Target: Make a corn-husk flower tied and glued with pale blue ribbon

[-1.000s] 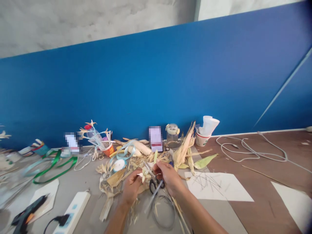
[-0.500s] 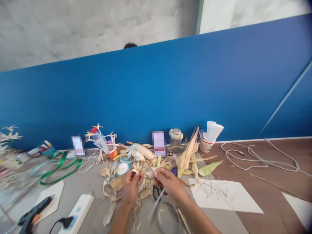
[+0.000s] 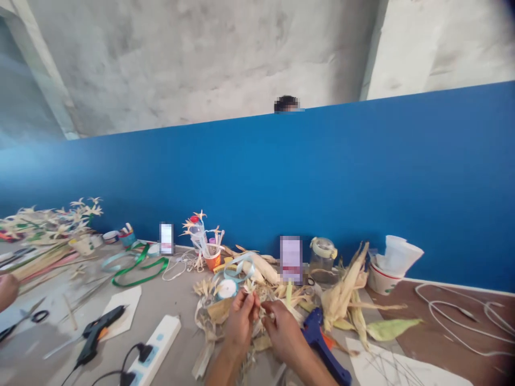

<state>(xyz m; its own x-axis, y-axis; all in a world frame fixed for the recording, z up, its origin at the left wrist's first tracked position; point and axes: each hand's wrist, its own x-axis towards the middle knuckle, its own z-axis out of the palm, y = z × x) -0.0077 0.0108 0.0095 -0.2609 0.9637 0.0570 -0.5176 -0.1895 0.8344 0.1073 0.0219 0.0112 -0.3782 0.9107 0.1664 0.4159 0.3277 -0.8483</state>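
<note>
My left hand (image 3: 240,317) pinches a small pale husk flower (image 3: 250,286) above a heap of dried corn husks (image 3: 346,294). My right hand (image 3: 284,331) meets it from the right, fingertips closed on the lower end of the same husk piece. No scissors show in either hand. A blue glue gun (image 3: 322,343) lies on the table, touching my right wrist. A light blue ribbon spool (image 3: 227,288) sits just left of my left hand.
A black glue gun (image 3: 95,333) and a white power strip (image 3: 156,347) lie front left, near a green ribbon (image 3: 140,265). An orange cup (image 3: 212,259), a glass jar (image 3: 321,257) and a paper cup (image 3: 384,276) line the blue partition (image 3: 322,177). Another person's hand (image 3: 7,289) sits far left near scissors (image 3: 24,319).
The view has swung up and left. My hands have come together on the husk flower, the scissors are out of sight, and a blue glue gun now shows by my right wrist.
</note>
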